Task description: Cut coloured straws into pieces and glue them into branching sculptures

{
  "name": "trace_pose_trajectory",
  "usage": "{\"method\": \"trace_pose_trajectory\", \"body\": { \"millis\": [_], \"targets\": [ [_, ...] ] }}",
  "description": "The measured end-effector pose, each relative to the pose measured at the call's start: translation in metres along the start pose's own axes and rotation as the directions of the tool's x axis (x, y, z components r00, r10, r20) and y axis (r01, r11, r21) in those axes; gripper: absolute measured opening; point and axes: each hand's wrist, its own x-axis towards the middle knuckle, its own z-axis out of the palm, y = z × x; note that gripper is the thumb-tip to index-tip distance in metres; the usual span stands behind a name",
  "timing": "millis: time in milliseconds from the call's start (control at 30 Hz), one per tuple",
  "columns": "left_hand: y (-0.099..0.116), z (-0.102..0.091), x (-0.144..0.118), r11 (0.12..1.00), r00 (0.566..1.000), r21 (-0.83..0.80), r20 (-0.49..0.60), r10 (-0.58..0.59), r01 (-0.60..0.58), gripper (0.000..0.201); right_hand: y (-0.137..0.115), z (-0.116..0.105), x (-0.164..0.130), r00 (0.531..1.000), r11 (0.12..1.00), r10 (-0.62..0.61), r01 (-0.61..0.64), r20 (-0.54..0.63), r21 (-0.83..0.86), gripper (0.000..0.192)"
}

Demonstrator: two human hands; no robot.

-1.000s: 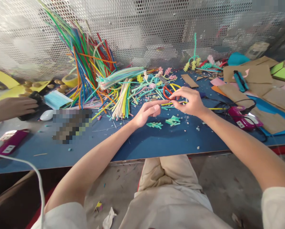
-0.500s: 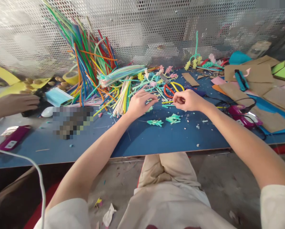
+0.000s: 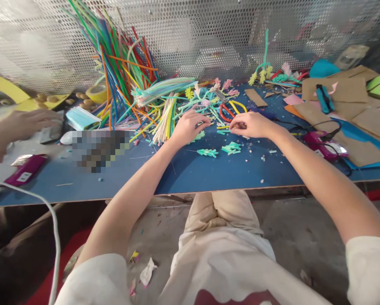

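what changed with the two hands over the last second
The left hand moved forward from open table to rest, palm down, on the scattered pipe cleaner pieces. The right hand, earlier raised with fingers pinching near the red-handled scissors, dropped lower with fingers curled near the table; what it pinches is too small to tell. The teal cut pieces and the upright pipe cleaner bundle stayed put.

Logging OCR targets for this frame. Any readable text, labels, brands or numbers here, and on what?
None can be read.
Magenta device by the table's left edge: a white label, print too small to read.
Magenta device right of the right hand: light patch, nothing legible.
Pixelated block on the blue table: masked, unreadable.
Yellow tape roll: no print visible.
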Motion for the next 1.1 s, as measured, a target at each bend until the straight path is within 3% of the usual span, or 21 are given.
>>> {"method": "trace_pose_trajectory", "body": {
  "millis": [233, 433, 533, 667, 867, 1100],
  "targets": [
    [0.002, -0.001, 0.001, 0.999, 0.999, -0.007, -0.008, 0.037, -0.037, 0.018, -0.004, 0.012, 0.006, 0.999, 0.998, 0.020, -0.018, 0.038, -0.052, 0.016],
    [0.007, -0.007, 0.004, 0.998, 0.998, -0.007, -0.002, 0.070, -0.070, 0.025, -0.010, 0.019, 0.009, 0.999, 0.973, -0.035, 0.026, -0.037, -0.228, 0.016],
    [0.011, -0.011, 0.003, 0.997, 0.998, 0.050, -0.017, 0.061, -0.060, 0.042, -0.011, 0.014, 0.008, 0.989, 0.947, -0.100, 0.062, -0.105, -0.316, 0.022],
    [0.017, -0.015, 0.003, 0.984, 0.999, 0.175, -0.038, 0.026, -0.019, 0.053, -0.015, -0.005, 0.006, 0.984, 0.929, -0.058, -0.008, -0.167, -0.369, 0.025],
    [0.019, -0.019, 0.004, 0.967, 1.000, 0.253, 0.027, 0.001, -0.007, 0.038, -0.039, -0.030, 0.012, 0.969, 0.926, -0.053, -0.043, -0.242, -0.374, 0.026],
    [0.012, -0.018, 0.004, 0.981, 0.998, 0.195, -0.057, -0.013, 0.023, 0.032, -0.056, -0.014, 0.022, 0.961, 0.963, -0.069, -0.005, -0.267, -0.268, 0.031]
  ]
}}
